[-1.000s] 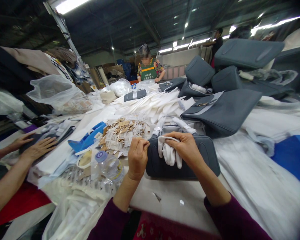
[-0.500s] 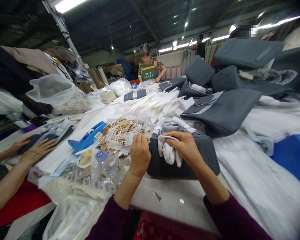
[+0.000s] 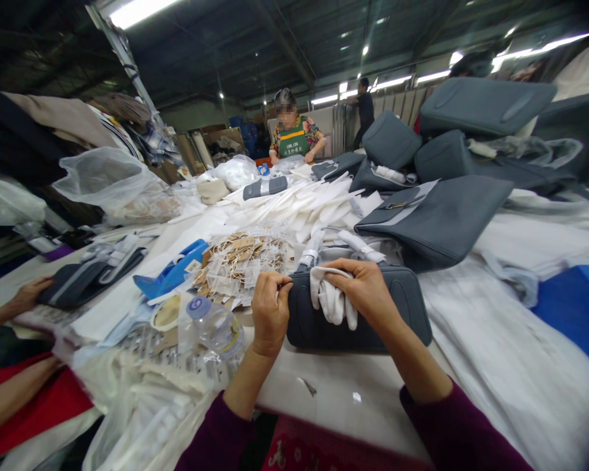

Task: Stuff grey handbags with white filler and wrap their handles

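Note:
A dark grey handbag (image 3: 397, 307) lies on the white table (image 3: 334, 405) right in front of me. My left hand (image 3: 269, 311) is closed in a pinch at the bag's left upper edge; what it pinches is too small to make out. My right hand (image 3: 366, 288) grips a bunched white cloth (image 3: 330, 297) and presses it on the top of the bag. The bag's handles (image 3: 353, 243), wrapped in white, stick up behind my hands.
A pile of paper tags (image 3: 235, 261), a blue tape dispenser (image 3: 171, 271) and a clear plastic bottle (image 3: 216, 324) lie to my left. More grey bags (image 3: 436, 216) are stacked at the right. A co-worker's hand (image 3: 24, 297) rests at the far left; another person (image 3: 294, 134) stands behind the table.
My left hand laid flat on the bag's edge, then drew back into a pinch. The co-worker's hands at the left pulled away from a dark grey bag.

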The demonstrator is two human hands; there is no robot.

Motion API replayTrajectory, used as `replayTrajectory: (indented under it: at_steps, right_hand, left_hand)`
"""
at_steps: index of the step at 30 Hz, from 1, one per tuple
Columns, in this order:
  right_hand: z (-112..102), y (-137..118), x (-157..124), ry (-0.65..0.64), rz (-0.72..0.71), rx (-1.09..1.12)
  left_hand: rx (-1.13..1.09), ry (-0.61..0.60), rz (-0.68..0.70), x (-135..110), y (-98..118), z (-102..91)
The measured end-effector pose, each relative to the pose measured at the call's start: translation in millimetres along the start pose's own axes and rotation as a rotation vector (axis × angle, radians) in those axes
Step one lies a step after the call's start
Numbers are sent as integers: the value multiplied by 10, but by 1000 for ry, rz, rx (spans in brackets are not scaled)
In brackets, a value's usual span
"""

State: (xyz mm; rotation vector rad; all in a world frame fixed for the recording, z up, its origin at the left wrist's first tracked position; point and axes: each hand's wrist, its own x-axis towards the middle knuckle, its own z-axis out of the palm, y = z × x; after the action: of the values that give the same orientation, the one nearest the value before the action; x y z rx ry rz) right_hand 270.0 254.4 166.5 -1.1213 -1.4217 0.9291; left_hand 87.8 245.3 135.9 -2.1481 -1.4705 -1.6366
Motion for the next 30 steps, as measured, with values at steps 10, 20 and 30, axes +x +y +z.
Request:
replayTrajectory:
  at_steps: [10,20,30]
  right_hand:
    - [-1,-10,-9,-7,6,10]
    - [-13,-149,-185,35,127,338]
    - [-294,-314,-1211,89,406,454]
  left_hand:
    - [-389,-29,-482,-85,157,-230]
    - [-812,-8,-725,-181,461,-743]
    - [-508,-197,-977,-1231,240,-1977]
